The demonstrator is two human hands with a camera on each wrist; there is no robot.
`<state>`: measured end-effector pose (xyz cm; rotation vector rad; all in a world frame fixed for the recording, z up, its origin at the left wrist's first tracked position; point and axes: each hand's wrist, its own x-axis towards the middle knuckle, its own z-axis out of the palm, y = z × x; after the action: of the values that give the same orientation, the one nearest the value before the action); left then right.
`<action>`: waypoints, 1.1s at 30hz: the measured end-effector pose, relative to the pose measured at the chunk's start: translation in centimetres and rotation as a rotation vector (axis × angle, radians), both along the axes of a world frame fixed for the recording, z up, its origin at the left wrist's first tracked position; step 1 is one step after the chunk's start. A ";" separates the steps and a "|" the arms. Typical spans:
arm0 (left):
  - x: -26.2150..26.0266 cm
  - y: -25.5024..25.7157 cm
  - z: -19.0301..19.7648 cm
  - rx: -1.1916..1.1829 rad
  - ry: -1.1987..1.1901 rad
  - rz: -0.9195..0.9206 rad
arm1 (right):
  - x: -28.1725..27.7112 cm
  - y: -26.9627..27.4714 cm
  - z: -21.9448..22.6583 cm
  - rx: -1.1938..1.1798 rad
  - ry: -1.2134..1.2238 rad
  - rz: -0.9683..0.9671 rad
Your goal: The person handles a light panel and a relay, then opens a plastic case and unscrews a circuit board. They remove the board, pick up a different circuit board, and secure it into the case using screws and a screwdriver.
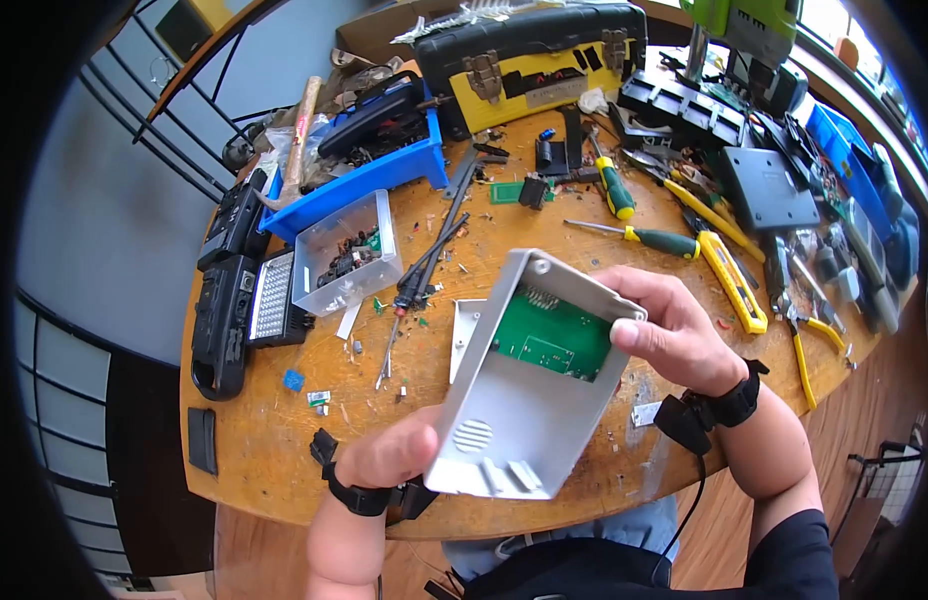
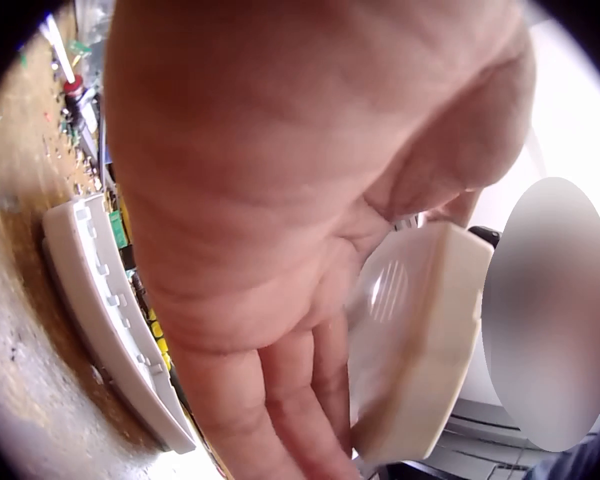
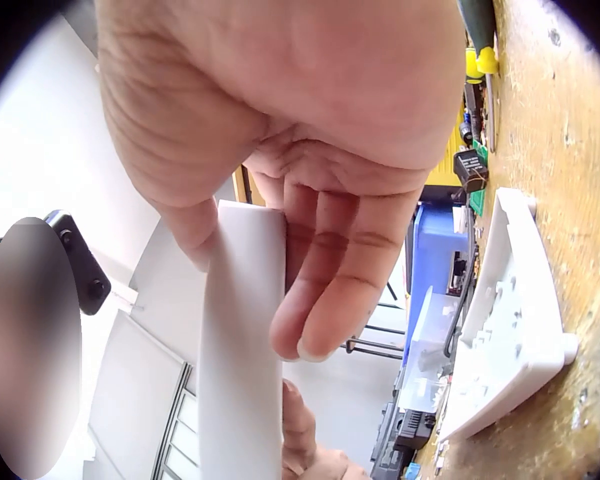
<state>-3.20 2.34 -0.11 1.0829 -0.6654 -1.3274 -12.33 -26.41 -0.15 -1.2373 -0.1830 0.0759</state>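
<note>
A light grey plastic housing [image 1: 514,400] is held tilted above the table, its open inside facing up. A green circuit board [image 1: 554,335] sits in its upper part, and a round slotted grille shows lower down. My right hand [image 1: 674,330] grips the upper right edge, thumb over the rim and fingers behind. At the lower left edge my left hand [image 1: 394,455] holds the housing between thumb and fingers; the fingers are hidden behind it in the head view. The matching cover half [image 2: 110,320] lies on the table beneath, mostly covered by the housing in the head view.
Screwdrivers [image 1: 614,190], a yellow utility knife [image 1: 729,280] and pliers [image 1: 809,345] lie at the right. A clear bin of small parts [image 1: 349,295], a blue crate [image 1: 354,190] and black radios stand at the left. A yellow-black toolbox [image 1: 534,75] is at the back.
</note>
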 end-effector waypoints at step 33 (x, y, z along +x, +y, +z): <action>-2.0 -2.4 0.9 -0.172 -0.352 0.538 | 1.0 -7.1 -2.0 -1.573 0.043 -0.793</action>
<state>-5.20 -0.03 0.83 1.2550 -0.6680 -0.6136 -11.33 -33.54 -2.14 -2.7746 0.5409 -0.5477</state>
